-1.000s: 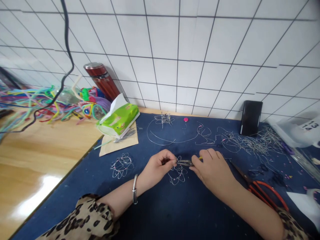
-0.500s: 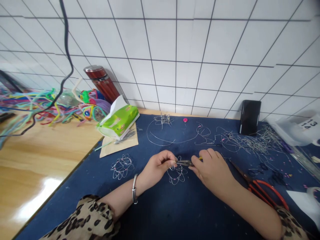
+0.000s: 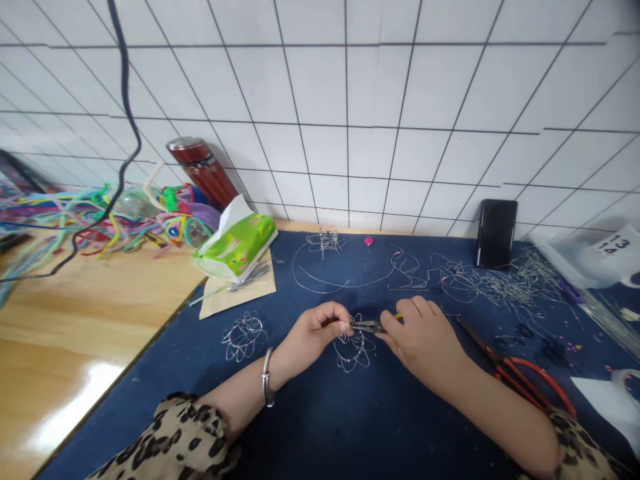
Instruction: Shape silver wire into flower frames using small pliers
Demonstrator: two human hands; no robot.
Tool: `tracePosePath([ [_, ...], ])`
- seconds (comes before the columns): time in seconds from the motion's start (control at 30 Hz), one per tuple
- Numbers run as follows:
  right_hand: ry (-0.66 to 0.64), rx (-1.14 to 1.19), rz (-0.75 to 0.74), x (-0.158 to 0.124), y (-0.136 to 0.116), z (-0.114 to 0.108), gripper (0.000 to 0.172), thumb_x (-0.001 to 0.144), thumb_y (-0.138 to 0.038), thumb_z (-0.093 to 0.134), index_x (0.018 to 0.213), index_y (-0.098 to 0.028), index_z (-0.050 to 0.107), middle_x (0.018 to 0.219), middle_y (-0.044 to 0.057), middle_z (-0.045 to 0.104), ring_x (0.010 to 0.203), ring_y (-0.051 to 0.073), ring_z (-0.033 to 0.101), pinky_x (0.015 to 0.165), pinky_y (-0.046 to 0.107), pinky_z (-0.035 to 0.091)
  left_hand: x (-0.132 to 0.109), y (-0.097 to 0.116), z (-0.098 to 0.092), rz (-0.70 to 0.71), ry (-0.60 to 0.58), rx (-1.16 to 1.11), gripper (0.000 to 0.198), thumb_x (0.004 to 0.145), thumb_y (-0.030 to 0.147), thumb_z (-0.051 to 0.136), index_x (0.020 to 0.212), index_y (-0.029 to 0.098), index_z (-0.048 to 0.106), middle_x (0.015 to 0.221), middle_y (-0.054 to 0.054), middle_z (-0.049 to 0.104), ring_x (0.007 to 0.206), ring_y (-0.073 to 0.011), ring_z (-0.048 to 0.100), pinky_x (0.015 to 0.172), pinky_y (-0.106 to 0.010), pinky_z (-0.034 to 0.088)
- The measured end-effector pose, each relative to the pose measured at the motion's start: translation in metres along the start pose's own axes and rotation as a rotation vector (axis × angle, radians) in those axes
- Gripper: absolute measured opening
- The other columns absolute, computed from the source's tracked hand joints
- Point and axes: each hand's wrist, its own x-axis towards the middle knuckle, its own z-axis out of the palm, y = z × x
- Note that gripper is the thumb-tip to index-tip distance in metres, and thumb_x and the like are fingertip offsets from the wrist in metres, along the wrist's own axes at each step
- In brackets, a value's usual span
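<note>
My left hand [image 3: 320, 330] pinches the upper edge of a looped wire flower [image 3: 354, 357] strung with small pink beads. My right hand [image 3: 423, 337] is wrapped round a pair of pliers [image 3: 370, 326], whose yellow handle shows a little above the fingers. The plier jaws point left and meet the wire right at my left fingertips; whether they are fully closed on it is too small to tell. A second wire flower [image 3: 245, 335] with pink beads lies on the dark blue mat [image 3: 300, 433] to the left.
Scissors with red handles [image 3: 535, 380] lie by my right forearm. Behind are loose wires [image 3: 500, 283], a black phone-like box [image 3: 497, 233], a wire piece [image 3: 329, 240] and a pink round bead [image 3: 369, 241]. A tissue pack [image 3: 240, 247], red flask [image 3: 203, 170] and pipe cleaners [image 3: 100, 213] stand left.
The view has tilted slightly, shifting the background a little. Both hands, the pliers and the wire flower keep nearly the same position.
</note>
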Motion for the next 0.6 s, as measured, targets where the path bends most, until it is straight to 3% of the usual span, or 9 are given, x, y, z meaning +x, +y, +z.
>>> tracePosePath([
  [0.6,-0.049,-0.005,-0.012,-0.0009,0.0028,0.0016,0.026,0.088,-0.04,0.038,0.089,-0.022,0.056,0.075,0.005,0.046,0.073,0.018,0.035,0.061,0.031,0.021,-0.0024,-0.004,0.0033,-0.001,0.026,-0.021,0.01,0.083,0.023,0.054,0.08,0.014,0.055,0.075,-0.002,0.061,0.072,-0.0131,0.055,0.07,-0.027,0.041],
])
